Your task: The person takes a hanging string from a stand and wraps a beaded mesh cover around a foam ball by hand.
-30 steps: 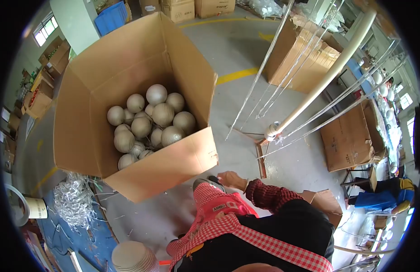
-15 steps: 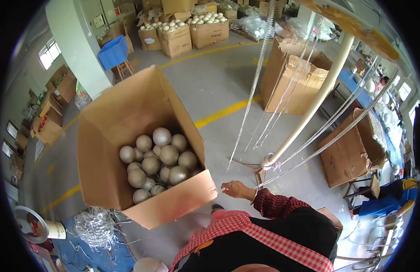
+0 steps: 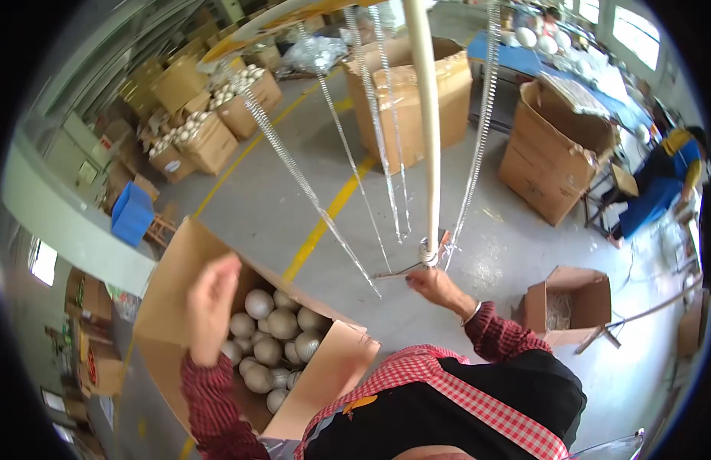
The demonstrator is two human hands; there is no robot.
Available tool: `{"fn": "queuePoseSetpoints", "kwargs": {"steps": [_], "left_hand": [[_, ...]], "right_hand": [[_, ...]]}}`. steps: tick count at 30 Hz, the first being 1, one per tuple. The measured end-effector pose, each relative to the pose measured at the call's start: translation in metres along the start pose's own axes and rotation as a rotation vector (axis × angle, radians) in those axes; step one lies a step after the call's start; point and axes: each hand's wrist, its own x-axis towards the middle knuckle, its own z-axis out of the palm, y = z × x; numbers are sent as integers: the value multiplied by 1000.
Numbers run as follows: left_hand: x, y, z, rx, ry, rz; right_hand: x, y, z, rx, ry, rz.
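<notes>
You can read no text, brand or number here. On the cartons at the back left [image 3: 211,144], any print is too small and blurred for you to make out, and the dark marks on the brown carton to your right [image 3: 543,170] are just as unclear. The open carton of balls [image 3: 326,369] in front of you gives you no legible word, and the orange patch [image 3: 361,404] on your checked apron [image 3: 405,373] shows no readable letters.
</notes>
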Motion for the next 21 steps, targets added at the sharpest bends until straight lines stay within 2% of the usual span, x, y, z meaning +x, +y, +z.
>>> {"fn": "queuePoseSetpoints", "kwargs": {"steps": [1,3,4,5,7,9,11,13,15,16,18,21], "left_hand": [[24,-1,-5,32,25,51],[76,2,-16,49,1,158],[100,1,-19,25,5,142],[123,1,-21,0,14,127],[162,1,-23,-70,35,118],[192,9,-18,-144,68,170],[217,9,-18,-224,112,209],[243,3,-25,-288,143,195],[258,10,-23,-329,129,195],[261,17,-23,-388,95,191],[258,21,-28,-514,46,176],[261,31,-36,-512,57,225]], "right_hand": [[2,-15,-25,-24,57,13],[19,-46,-68,-33,360,-43],[27,-72,-100,-52,458,-45],[43,-88,-125,-47,737,-255],[75,-131,-181,-173,1107,-505],[107,-173,-228,-415,1330,-677],[134,-198,-252,-597,1374,-685],[150,-228,-262,-399,1194,-769],[165,-238,-266,-348,1074,-764],[172,-238,-271,-367,1085,-740],[183,-242,-275,-446,1108,-832],[176,-239,-283,-435,1107,-838]]}}
